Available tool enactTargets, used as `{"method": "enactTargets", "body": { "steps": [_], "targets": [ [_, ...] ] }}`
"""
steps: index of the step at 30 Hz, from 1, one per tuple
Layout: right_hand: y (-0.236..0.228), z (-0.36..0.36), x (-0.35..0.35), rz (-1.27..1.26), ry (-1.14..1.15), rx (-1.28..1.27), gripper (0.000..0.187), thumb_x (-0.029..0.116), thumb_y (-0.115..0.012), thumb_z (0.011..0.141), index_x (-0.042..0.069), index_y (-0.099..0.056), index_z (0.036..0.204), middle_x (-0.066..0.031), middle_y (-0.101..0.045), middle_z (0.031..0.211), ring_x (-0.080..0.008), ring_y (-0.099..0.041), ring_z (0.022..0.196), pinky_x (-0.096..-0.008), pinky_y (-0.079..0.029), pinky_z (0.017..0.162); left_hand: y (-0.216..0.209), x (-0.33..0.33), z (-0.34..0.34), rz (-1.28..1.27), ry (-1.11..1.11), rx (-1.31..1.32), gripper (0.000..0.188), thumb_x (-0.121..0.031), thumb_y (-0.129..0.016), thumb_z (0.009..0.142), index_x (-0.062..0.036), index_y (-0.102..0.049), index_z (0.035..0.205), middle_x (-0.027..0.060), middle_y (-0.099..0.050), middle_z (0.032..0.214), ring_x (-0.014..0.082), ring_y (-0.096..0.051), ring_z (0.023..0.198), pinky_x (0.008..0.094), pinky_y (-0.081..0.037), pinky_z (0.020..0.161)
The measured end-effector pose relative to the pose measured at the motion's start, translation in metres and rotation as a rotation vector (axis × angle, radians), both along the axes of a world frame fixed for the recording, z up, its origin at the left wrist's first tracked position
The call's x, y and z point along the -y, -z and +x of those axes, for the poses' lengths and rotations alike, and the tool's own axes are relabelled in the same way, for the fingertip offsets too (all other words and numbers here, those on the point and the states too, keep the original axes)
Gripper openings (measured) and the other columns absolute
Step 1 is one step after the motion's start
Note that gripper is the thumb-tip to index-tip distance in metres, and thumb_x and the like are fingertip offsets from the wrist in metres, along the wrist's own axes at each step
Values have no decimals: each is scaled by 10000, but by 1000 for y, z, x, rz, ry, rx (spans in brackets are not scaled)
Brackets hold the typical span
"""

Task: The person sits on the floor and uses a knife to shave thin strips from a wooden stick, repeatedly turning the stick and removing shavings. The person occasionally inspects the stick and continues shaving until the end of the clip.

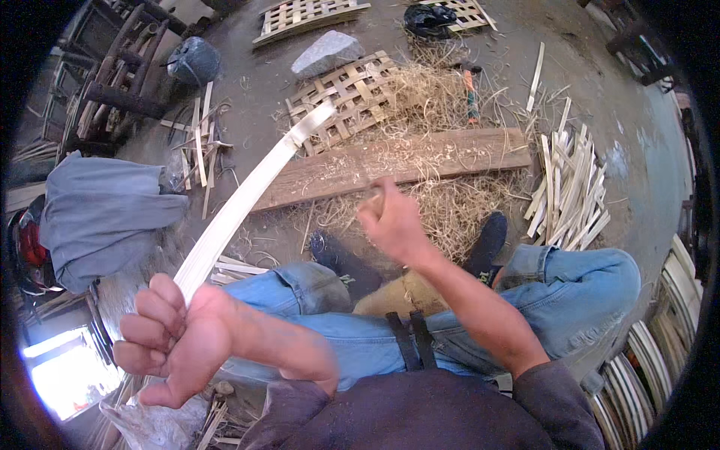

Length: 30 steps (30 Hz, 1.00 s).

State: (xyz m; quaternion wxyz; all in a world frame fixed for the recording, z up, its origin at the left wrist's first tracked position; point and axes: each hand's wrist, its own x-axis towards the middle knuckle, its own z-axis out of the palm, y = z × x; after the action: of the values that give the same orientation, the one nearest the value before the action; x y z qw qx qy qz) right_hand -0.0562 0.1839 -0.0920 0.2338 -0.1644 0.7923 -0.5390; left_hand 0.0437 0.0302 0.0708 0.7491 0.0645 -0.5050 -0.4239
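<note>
A long pale bamboo or wood strip rises from my left hand, which is closed around its lower end. It bends toward the upper right, and its far tip stands in front of a woven slat panel. My right hand is closed, raised above the near edge of a brown wooden plank. Whatever its curled fingers hold, if anything, is hidden. Thin curled shavings are scattered on the plank. My legs, in blue jeans, are bent on both sides of the space below my hands.
Heaped shavings lie beyond and under the plank, beside an orange-and-green handled tool. A grey stone rests by the panel. Many cut strips are piled at right. A grey cloth hangs at left, near a dark container.
</note>
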Motion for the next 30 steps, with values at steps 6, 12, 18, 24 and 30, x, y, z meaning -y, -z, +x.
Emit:
{"method": "enactTargets", "body": {
  "steps": [6,12,18,24,30],
  "targets": [
    [5,0,12,187,-180,-281,357,207,-620,831,-29,-524,1082,-246,-642,777,-400,-656,744,-471,-522,673,-12,-24,-21,77,-10,-82,505,-562,-300,905,-181,-213,585,-31,-163,529,106,-125,456,286,-109,471],
    [-34,7,21,-92,-55,-114,443,345,-619,881,-33,-508,1084,-227,-624,722,-411,-637,714,-466,-504,664,19,-18,-19,-73,363,-107,478,-560,-390,948,-167,-256,711,-28,-225,575,85,-153,480,266,-146,469],
    [-75,-17,40,-809,394,387,205,107,-664,879,47,-512,1003,-42,-614,808,-113,-618,685,-266,-500,593,30,-52,-38,33,761,-207,510,-600,-451,927,-150,-298,743,-17,-290,632,97,-257,526,276,-231,528],
    [-118,-77,-2,-570,292,-54,234,19,-692,817,42,-514,966,-42,-612,832,-94,-584,682,-246,-496,613,35,-18,-58,546,1095,470,563,-630,-403,931,-90,-507,1055,32,-530,889,171,-540,891,363,-435,846],
    [-124,-88,-24,-163,-61,-474,376,181,-742,779,50,-515,1049,-137,-631,795,-251,-643,722,-389,-500,663,65,-52,-68,742,1539,987,362,-384,-401,1000,-78,-515,1157,37,-555,931,126,-554,745,264,-453,659]
  ]
}}
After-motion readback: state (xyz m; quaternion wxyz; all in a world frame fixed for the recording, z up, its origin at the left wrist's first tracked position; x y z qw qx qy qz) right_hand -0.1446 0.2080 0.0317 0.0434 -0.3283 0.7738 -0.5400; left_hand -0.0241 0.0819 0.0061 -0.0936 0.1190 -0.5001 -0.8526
